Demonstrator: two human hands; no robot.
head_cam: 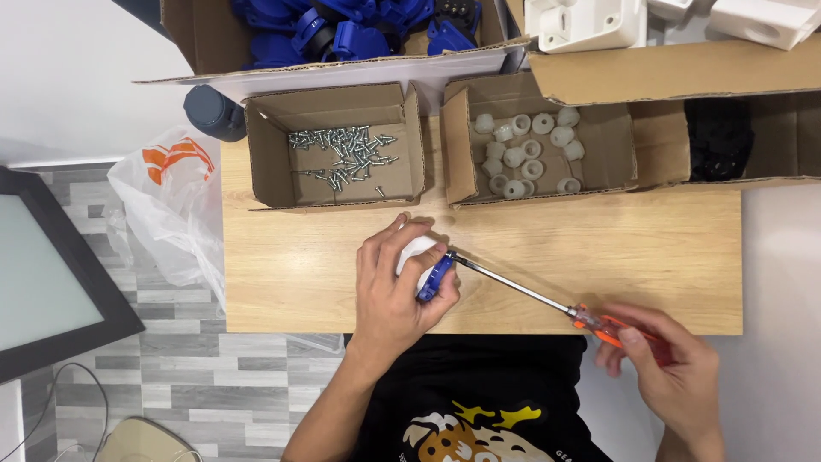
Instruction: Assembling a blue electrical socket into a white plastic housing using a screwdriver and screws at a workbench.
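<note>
My left hand (395,287) grips a small white and blue plastic part (430,267) against the wooden table (599,248). My right hand (669,364) holds the orange handle of a screwdriver (547,301) near the table's front edge. The long metal shaft runs up and left, and its tip meets the blue side of the part. Most of the part is hidden under my fingers.
A cardboard box of silver screws (346,154) and a box of white round pieces (530,150) stand behind. Further back are boxes of blue parts (342,30), white parts (590,21) and black parts (720,137). A plastic bag (171,205) hangs at the left.
</note>
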